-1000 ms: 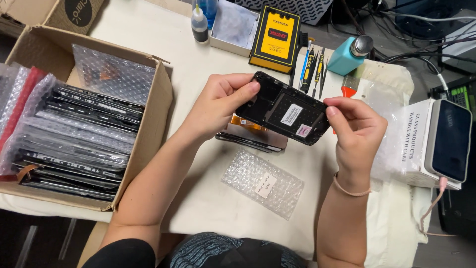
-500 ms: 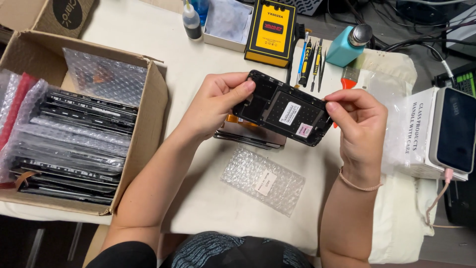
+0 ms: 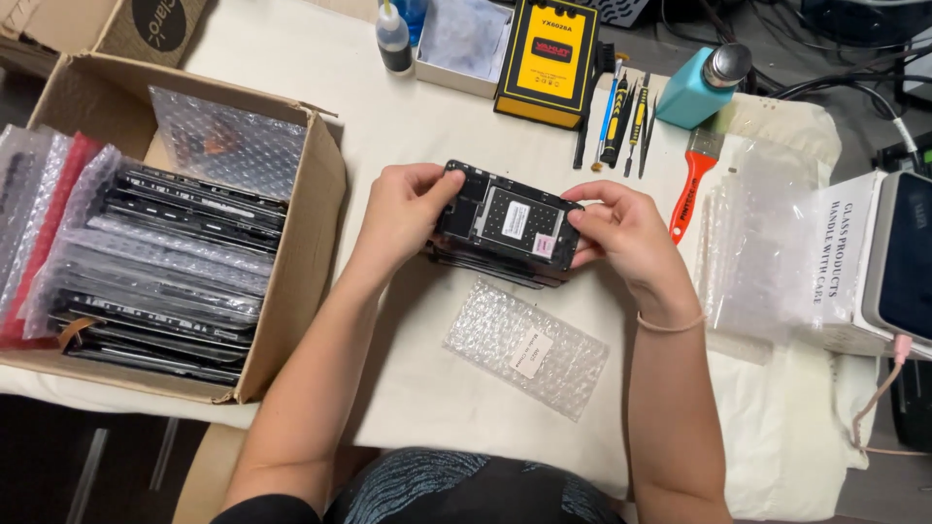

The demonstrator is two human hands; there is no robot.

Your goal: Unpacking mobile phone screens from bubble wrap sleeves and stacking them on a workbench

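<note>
White cloth covers the table [image 3: 388, 107], which is crowded with repair gear around a bare patch in the middle. Over that patch a black phone screen assembly [image 3: 510, 225] is held flat, its back side up, showing a pale sticker and a small pink one. The left hand [image 3: 403, 215] is closed on its left end, thumb on top and fingers curled underneath; the right hand [image 3: 621, 238] is closed on its right end the same way. Directly beneath the assembly lies another dark panel [image 3: 490, 272], mostly hidden by it.

Near the person, just below the hands, a small bubble-wrap bag [image 3: 524, 349] with a white label lies flat on the cloth. To the left stands an open cardboard box [image 3: 301, 252] packed with dark screen panels in bubble-wrap sleeves. Beyond the hands are a yellow and black tester [image 3: 549, 58], a row of small screwdrivers and tweezers [image 3: 616, 116], a teal pump bottle [image 3: 704, 85] and a red-handled brush [image 3: 691, 180]. At the right edge sits a white machine [image 3: 898, 262] on a printed white box.
</note>
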